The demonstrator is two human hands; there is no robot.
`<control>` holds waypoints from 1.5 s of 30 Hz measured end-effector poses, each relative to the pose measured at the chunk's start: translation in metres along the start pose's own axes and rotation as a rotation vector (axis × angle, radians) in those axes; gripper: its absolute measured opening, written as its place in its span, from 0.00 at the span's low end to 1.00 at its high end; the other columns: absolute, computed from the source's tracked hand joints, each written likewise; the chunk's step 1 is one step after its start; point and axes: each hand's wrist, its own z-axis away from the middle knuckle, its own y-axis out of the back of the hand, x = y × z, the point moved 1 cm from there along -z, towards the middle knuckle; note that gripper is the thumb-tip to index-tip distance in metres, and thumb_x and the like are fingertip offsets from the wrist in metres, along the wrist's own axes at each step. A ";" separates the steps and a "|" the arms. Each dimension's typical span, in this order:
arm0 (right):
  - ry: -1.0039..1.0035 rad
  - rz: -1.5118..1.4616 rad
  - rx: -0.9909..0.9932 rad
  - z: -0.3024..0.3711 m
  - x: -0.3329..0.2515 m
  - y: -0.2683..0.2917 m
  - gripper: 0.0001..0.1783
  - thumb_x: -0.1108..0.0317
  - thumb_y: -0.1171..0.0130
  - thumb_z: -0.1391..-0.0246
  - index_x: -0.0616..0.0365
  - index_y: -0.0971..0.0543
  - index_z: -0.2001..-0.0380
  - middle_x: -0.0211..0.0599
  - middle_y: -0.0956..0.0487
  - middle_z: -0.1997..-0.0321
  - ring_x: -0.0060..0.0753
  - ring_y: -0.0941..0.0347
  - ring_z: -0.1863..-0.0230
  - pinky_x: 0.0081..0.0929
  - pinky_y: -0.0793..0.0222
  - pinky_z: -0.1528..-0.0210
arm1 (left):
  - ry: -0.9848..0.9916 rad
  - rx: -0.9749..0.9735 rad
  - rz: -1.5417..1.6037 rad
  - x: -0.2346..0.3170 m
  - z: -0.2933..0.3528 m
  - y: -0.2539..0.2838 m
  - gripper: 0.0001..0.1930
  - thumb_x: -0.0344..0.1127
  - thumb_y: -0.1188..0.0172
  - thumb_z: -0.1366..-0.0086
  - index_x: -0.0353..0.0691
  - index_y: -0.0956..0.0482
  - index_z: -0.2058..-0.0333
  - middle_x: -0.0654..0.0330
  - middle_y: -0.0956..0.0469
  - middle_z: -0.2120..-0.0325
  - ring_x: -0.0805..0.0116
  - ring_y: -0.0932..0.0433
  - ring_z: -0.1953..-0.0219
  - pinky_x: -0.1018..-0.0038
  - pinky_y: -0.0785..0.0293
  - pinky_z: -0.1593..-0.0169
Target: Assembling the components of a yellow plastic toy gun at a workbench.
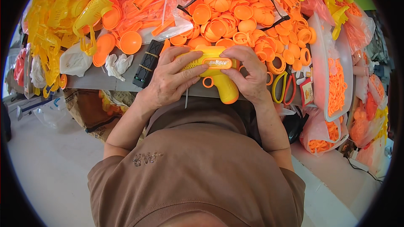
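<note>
At the table's near edge I hold a yellow toy bubble gun [224, 85] between both hands. Its grip points down toward me, with an orange cap at the bottom. An orange ring trigger [208, 83] sticks out beside the grip. My left hand [174, 75] is closed round the vented end of the body, fingers across its top and side. At the other end, my right hand [249, 70] pinches the body with thumb and fingers. Left of my left hand lies a black ribbed rectangular part [148, 64]. Parts of the gun are hidden behind my fingers.
Orange round caps [219, 27] heap up behind my hands. Yellow gun shells [63, 17] pile at left. To the right lie scissors [284, 88] with yellow and red handles, and a clear plastic bin [322, 59] with orange rings. A sack [92, 111] stands below the table edge.
</note>
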 end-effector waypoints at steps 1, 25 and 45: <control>0.000 0.000 0.000 0.000 0.001 0.000 0.21 0.81 0.36 0.63 0.60 0.24 0.61 0.37 0.23 0.60 0.37 0.27 0.56 0.28 0.32 0.54 | 0.000 -0.001 0.000 0.000 0.000 0.000 0.19 0.31 0.37 0.50 0.45 0.21 0.57 0.57 0.27 0.53 0.54 0.31 0.52 0.61 0.35 0.50; 0.057 0.074 0.025 0.002 0.005 -0.006 0.23 0.75 0.33 0.65 0.56 0.24 0.60 0.38 0.21 0.62 0.40 0.26 0.57 0.33 0.33 0.53 | 0.024 -0.096 -0.087 0.005 -0.004 0.004 0.24 0.30 0.37 0.51 0.49 0.24 0.52 0.59 0.30 0.52 0.55 0.33 0.51 0.61 0.35 0.48; -0.466 -0.581 0.152 0.009 0.004 -0.025 0.08 0.79 0.56 0.43 0.62 0.30 0.60 0.38 0.29 0.51 0.26 0.34 0.49 0.24 0.40 0.44 | -0.006 -0.075 -0.127 0.003 -0.002 0.000 0.26 0.28 0.37 0.55 0.48 0.23 0.53 0.59 0.29 0.52 0.55 0.32 0.53 0.62 0.34 0.50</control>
